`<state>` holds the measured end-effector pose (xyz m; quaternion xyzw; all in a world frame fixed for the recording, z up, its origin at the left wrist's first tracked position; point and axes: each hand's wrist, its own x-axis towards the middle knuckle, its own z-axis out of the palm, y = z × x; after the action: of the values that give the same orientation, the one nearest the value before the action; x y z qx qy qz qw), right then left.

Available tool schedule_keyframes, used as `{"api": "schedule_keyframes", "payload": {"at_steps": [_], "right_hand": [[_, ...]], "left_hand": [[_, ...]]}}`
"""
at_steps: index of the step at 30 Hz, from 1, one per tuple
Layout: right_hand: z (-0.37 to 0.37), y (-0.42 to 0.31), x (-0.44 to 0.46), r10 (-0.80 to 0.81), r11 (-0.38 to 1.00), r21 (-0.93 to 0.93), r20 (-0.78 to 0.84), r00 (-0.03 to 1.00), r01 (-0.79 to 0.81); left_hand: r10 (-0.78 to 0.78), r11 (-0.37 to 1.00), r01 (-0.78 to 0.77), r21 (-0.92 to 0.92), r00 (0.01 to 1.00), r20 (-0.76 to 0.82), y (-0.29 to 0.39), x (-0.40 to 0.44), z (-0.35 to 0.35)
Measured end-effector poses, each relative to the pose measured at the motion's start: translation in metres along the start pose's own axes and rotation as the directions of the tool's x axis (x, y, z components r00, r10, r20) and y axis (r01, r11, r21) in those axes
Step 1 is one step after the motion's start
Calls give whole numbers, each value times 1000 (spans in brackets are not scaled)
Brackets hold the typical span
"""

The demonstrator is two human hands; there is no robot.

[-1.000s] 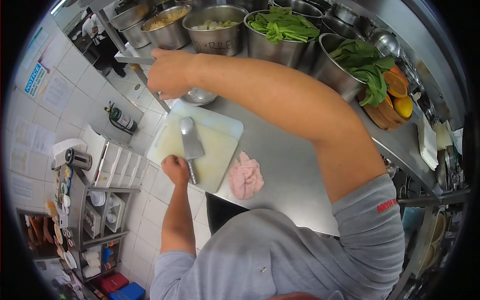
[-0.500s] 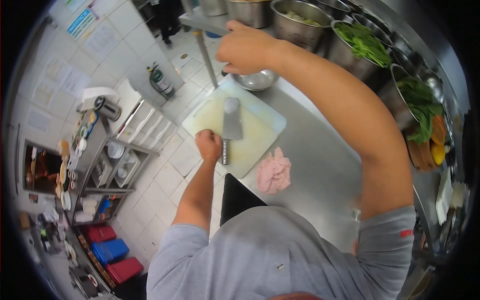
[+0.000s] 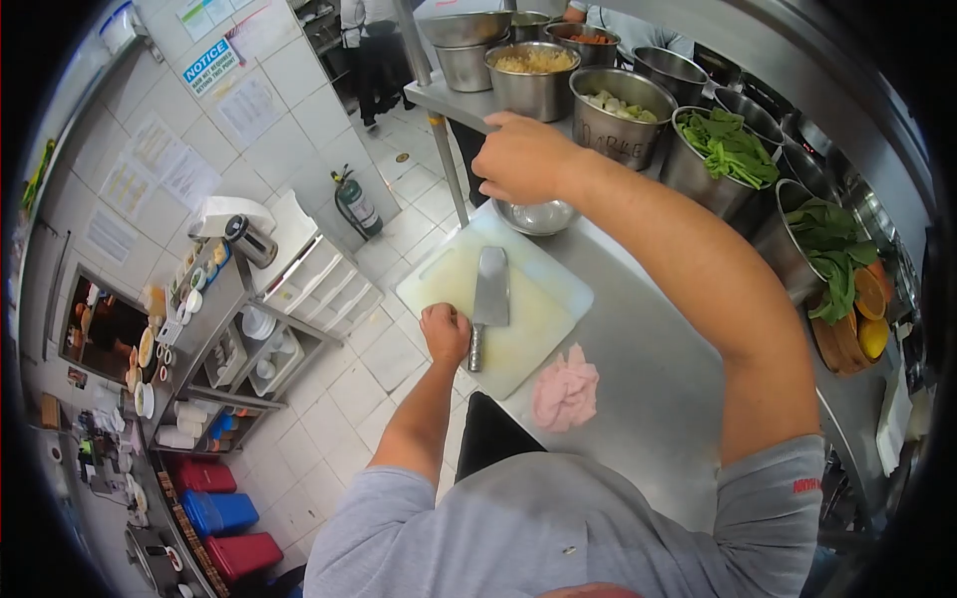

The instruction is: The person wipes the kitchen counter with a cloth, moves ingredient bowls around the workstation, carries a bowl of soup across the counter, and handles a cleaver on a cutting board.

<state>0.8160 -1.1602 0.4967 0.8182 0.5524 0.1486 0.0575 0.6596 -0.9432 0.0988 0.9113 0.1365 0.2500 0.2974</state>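
Note:
My left hand (image 3: 446,332) rests at the left edge of the pale cutting board (image 3: 538,344), its fingers curled under; anything inside them is hidden. Just to its right lies a cleaver (image 3: 491,289) with a metal handle, flat on the board with the blade pointing away from me. My right hand (image 3: 526,159) is raised above a shiny metal bowl (image 3: 538,218) beyond the board. Its fingers bend downward and their tips are partly hidden, so what they hold does not show. A crumpled pink cloth (image 3: 565,391) lies on the steel counter beside the board.
Along the right stand steel pots, one with leafy greens (image 3: 726,148), another with chopped vegetables (image 3: 623,108). Cut orange fruit (image 3: 870,292) and a yellow fruit (image 3: 872,337) sit nearby. A shelf post (image 3: 449,164) rises behind the board. A fire extinguisher (image 3: 357,204) is by the wall. Other people stand at the back.
The view has tilted upward, so the scene sits lower and more of the pots shows. Both hands keep nearly the same places over the board and bowl.

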Motion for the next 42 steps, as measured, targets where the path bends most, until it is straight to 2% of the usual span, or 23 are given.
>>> {"api": "schedule_keyframes", "payload": {"at_steps": [12, 22, 25, 28, 30, 33, 35, 42], "right_hand": [[3, 1, 0, 4, 1000, 25, -39, 999, -3], [0, -1, 0, -4, 1000, -2, -7, 1000, 4], [1, 1, -1, -48, 999, -15, 20, 999, 48], [2, -2, -2, -16, 998, 63, 22, 1000, 15], [-7, -7, -1, 0, 1000, 25, 123, 992, -4], [0, -4, 0, -29, 999, 36, 82, 996, 26], [1, -3, 0, -49, 999, 19, 80, 996, 47], [4, -2, 0, -65, 997, 40, 76, 995, 62]], "left_hand": [[-32, 999, 31, 26, 999, 44, -1, 0, 0], [-32, 999, 31, 20, 998, 48, -2, 0, 0], [-22, 1000, 22, 10, 1000, 13, -1, 0, 2], [-15, 1000, 15, -2, 1000, -17, -1, 0, 3], [-18, 1000, 18, -5, 1000, -18, -2, 0, 3], [-13, 1000, 13, 5, 1000, -16, -1, 0, 2], [-47, 998, 45, 32, 997, 55, -2, 1, -1], [-36, 999, 36, 21, 999, 21, -2, 0, 1]]}}
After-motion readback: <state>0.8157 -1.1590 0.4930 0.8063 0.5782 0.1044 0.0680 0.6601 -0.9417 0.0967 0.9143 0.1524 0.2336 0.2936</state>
